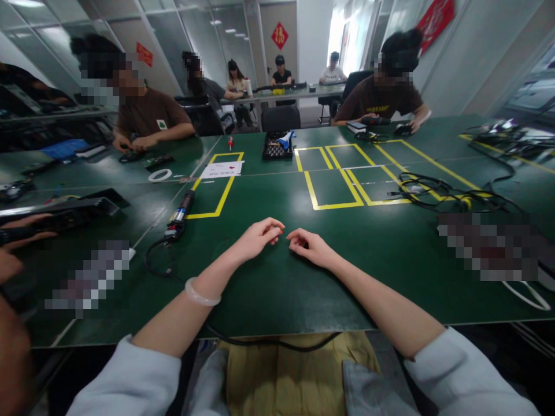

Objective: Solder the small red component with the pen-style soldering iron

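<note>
My left hand [258,237] rests on the green table [338,271] with its fingers loosely curled and nothing in them. My right hand [310,247] lies close beside it, fingertips nearly touching the left, also curled and holding nothing. A pale bangle [200,293] circles my left wrist. An electric screwdriver [181,214] with a black cable lies on the table to the left of my left hand, out of its reach.
Yellow tape boxes [333,185] mark the table ahead. A black parts tray [276,145] and a white paper [222,169] sit farther back. Tangled black cables [437,190] lie at the right. Other people sit at the far left and far right.
</note>
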The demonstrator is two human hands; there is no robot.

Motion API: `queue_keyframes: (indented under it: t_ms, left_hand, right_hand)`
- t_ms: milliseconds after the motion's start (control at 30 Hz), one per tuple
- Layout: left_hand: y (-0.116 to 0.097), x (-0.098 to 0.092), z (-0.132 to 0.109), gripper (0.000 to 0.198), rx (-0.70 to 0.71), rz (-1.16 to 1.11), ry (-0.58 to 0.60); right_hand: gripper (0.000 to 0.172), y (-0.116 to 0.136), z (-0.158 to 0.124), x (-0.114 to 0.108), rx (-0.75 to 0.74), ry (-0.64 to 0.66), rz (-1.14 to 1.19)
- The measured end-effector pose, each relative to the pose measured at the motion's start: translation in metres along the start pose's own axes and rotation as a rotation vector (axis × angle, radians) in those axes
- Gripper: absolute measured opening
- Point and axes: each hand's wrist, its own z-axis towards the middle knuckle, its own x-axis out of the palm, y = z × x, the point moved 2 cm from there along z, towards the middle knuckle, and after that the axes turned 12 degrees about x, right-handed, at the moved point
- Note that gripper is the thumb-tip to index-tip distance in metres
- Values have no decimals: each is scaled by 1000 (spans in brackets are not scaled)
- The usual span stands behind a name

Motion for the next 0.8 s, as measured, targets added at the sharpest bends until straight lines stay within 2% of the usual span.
queue_keyframes:
  t_ms: [100,200,333,533,667,800]
  left_hand:
    - [11,28,-2,42,-11,-197,65]
    - [24,39,-8,53,-10,-279,65]
    - [30,39,-12,57,-6,-274,39]
    - [30,35,-13,39,-55,-309,-54]
    - [31,37,-14,33,-41,-253,-24]
    - [32,38,-15,33,-41,-234,8]
  right_hand:
    - [28,1,0,2,-29,24,39]
    - [18,2,0,4,-69,81,15]
    - [16,2,0,4,-52,58,-6]
    - [14,-1,0,2,-46,-24,-74]
    - [12,0,0,1,-64,-76,-156]
    - [14,1,-1,2,-61,-72,-181]
